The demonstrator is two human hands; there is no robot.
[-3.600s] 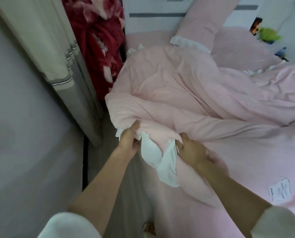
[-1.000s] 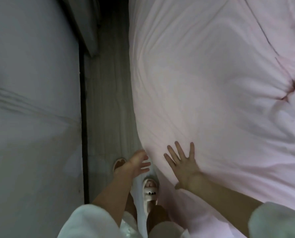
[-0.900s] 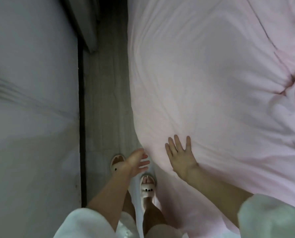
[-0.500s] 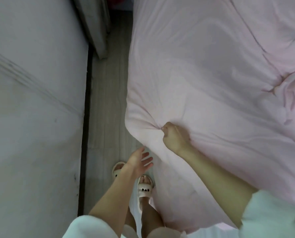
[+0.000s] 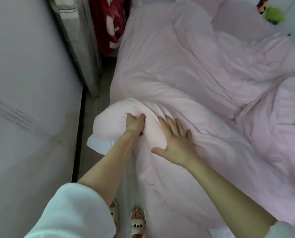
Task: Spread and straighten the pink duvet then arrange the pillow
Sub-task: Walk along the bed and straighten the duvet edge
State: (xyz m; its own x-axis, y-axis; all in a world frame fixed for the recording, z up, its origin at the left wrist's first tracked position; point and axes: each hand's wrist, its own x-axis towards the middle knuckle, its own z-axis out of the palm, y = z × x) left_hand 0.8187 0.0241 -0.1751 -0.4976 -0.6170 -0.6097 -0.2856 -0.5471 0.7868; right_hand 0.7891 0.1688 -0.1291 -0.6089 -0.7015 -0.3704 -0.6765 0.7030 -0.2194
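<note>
The pink duvet [image 5: 186, 79] lies rumpled over the bed, with deep folds running toward the right. Its near-left corner [image 5: 112, 121] is bunched up over the bed's edge, showing a white lining at the bottom. My left hand [image 5: 134, 123] grips that bunched corner, fingers curled into the fabric. My right hand [image 5: 174, 143] lies flat on the duvet just right of it, fingers spread and thumb out. A pink pillow [image 5: 243, 23] rests at the head of the bed, top right.
A narrow strip of floor [image 5: 98, 103] runs between the bed and a pale wall [image 5: 28, 83] on the left. A grey curtain [image 5: 81, 42] and a red patterned blanket [image 5: 112, 24] stand at the far end. A green toy [image 5: 274, 15] sits top right. My slippered feet [image 5: 136, 222] stand below.
My left hand came up from beside the bed and took hold of the duvet corner, lifting it. My right hand let go its fistful and now lies flat. My view tilted up toward the headboard.
</note>
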